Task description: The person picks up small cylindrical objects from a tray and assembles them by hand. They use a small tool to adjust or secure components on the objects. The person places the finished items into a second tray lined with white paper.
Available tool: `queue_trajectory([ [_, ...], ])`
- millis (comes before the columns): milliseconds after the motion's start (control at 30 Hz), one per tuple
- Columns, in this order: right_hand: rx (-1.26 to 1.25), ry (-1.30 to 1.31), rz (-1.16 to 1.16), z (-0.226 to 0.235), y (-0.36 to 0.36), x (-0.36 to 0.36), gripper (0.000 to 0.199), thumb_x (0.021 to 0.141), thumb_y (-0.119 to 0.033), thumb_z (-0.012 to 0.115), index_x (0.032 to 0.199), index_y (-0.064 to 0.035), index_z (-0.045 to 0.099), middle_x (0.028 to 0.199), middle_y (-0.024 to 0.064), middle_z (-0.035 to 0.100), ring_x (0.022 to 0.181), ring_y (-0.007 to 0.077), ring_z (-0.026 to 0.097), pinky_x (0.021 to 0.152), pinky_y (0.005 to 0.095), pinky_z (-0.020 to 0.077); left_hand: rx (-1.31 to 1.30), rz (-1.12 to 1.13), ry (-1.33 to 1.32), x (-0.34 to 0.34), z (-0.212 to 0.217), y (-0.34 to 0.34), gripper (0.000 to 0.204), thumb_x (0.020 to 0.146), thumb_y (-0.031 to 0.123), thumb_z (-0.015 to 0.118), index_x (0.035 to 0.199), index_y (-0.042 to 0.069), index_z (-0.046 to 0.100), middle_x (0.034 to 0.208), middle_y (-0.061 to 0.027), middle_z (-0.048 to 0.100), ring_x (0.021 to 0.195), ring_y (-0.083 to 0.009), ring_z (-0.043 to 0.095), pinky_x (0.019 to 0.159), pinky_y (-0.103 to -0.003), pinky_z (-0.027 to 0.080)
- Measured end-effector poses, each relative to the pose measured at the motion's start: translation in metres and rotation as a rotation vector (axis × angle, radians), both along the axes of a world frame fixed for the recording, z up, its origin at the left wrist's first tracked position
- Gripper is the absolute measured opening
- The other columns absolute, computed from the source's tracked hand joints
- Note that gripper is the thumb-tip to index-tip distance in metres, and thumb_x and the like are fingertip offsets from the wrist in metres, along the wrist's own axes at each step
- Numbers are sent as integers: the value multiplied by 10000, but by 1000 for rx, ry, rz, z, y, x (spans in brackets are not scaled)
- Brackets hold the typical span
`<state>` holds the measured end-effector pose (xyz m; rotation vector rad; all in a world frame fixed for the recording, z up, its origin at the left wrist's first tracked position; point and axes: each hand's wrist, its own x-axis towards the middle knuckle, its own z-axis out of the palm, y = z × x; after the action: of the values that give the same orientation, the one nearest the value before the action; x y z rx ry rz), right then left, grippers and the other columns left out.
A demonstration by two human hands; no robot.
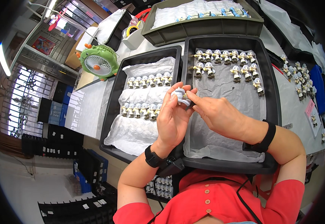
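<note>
Both hands meet above the two black trays: the left hand [173, 119] cradles a small white figurine [181, 96], while right hand [216, 114] fingers pinch its side. Best kept steady, low over the right tray [272, 112].

Barred bright window [24, 100] at nine o'clock; glowing white tube lamp [3, 59] at ten; grey metal shelf rack [43, 48] beside it; pale workbench top [86, 108] centre-left; stacked black crates [73, 209] at seven.

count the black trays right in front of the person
2. The left tray holds two rows of small figurines on white paper; the right tray holds figurines along its far end. Their near edges are partly hidden by the arms.
</note>
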<state>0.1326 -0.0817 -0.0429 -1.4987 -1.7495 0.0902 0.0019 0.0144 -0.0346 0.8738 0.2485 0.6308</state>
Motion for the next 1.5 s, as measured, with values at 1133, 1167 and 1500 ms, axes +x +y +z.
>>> queue_trajectory([
  [1133,-29,-35,8,5,-1,1,455,744,-4,565,1175,48,427,743,166,594,662,312,616,556,387,509,23,8,16,1,0,-1,395,943,191,349,1311,49,327,1249,-114,451,1213,-262,422,962,-421,365],
  [1167,-25,-32,8,5,-1,1,451,745,-4,564,1171,47,427,742,166,594,663,312,616,556,387,509,27,7,18,1,0,-1,394,944,192,349,1311,50,328,1248,-113,452,1212,-261,424,962,-421,365],
  [1500,6,72,23,1,1,1,407,780,-14,544,1170,51,448,763,186,600,696,337,613,601,409,502,32,-6,23,0,-2,0,386,949,192,346,1312,64,329,1250,-98,451,1199,-247,431,965,-420,358],
])
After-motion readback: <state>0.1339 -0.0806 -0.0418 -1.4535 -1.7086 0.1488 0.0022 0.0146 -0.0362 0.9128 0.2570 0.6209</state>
